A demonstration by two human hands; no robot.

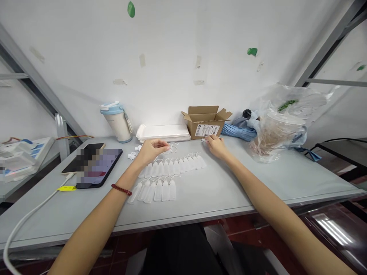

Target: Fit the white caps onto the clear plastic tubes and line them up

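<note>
My left hand [151,151], with a dark red bead bracelet [122,190] on its wrist, is closed in a pinch over a small pile of thin white strings [173,147]. What its fingertips hold is too small to make out. In front of the cardboard box [204,122], my right hand [217,146] has its fingers closed around a small white piece [204,140], partly hidden. Two rows of translucent white tags [165,190] with string loops lie flat between my arms. Several small white pieces [132,155] rest to the left of my left hand.
A stack of white flat packs [163,132] and a cream tumbler [117,122] stand along the wall. Two phones [99,172] lie at left, with a white cable [34,212]. Blue straps [237,131] and a clear plastic bag [279,131] are at right.
</note>
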